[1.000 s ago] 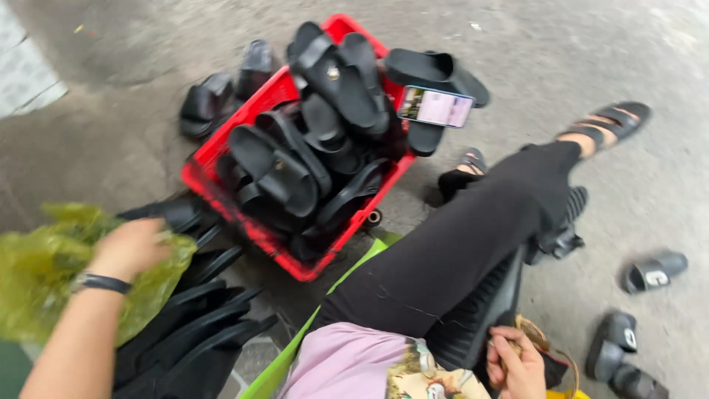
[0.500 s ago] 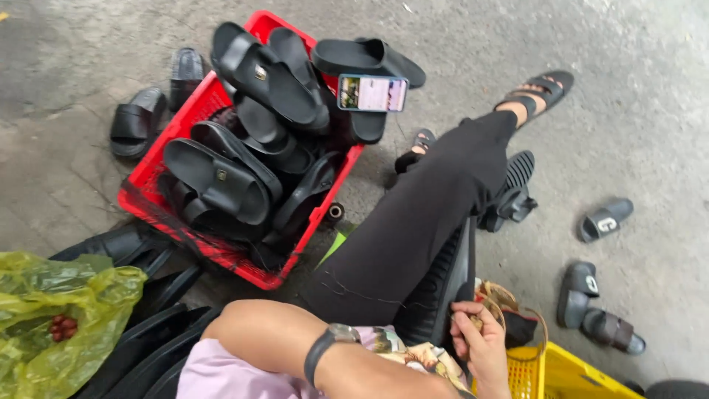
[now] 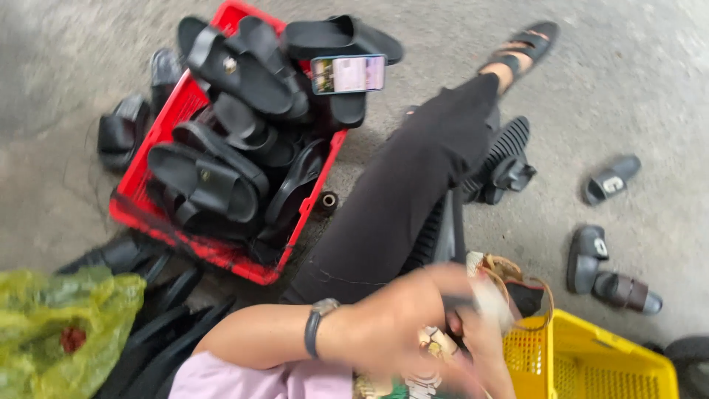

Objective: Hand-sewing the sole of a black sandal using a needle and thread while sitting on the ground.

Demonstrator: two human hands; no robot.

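Both hands meet low in the view, at about five o'clock from the red crate [image 3: 159, 129]. The left hand [image 3: 402, 314], with a dark band on its wrist, reaches across the lap from nine o'clock toward three; it is motion-blurred, its fingers curled over a small pale thing [image 3: 491, 299] that is too smeared to identify. The right hand [image 3: 473, 347] lies just under it, touching it; how far its fingers are closed cannot be told through the blur. The pale thing's long axis seems to run from eleven o'clock to five, between the hands and the yellow basket [image 3: 591, 355], which sits at the lower right corner. At the basket's near rim lies a tan strap loop [image 3: 517, 270], next to the hands.

The red crate is a rectangle heaped with black sandals [image 3: 221, 111], its long axis running from seven o'clock to one. On top of the pile, at its one o'clock end, a phone [image 3: 347, 74] lies flat and sideways, long axis three to nine, its screen lit in pale pink and white. A crumpled green plastic bag [image 3: 59, 332] with a red spot sits at eight o'clock. A black-trousered leg [image 3: 413, 192] stretches toward one o'clock. Loose sandals [image 3: 609, 181] lie at three o'clock on the concrete.
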